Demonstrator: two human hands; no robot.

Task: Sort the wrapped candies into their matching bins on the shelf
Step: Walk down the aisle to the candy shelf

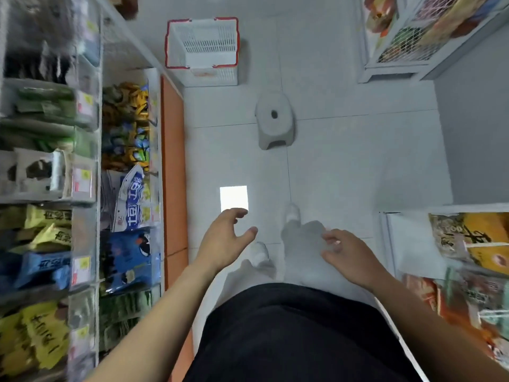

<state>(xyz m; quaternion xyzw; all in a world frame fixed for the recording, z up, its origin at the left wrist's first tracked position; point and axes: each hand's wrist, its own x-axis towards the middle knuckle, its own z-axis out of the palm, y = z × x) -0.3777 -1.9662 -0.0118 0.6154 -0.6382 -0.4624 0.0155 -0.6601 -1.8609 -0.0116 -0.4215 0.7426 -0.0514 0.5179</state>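
Our left hand (225, 239) and right hand (348, 256) hang spread, holding nothing. The wrapped candies (129, 119) lie in a bin (154, 100) at our left. They look light, crinkly, probably slippery, so we'd pinch one across its middle.

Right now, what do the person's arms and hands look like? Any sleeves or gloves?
No gloves and no sleeves in view: the left hand, right hand, left forearm and right forearm are all bare. I see no watch, ring or bracelet. The person wears a black top, pale grey trousers and white shoes.
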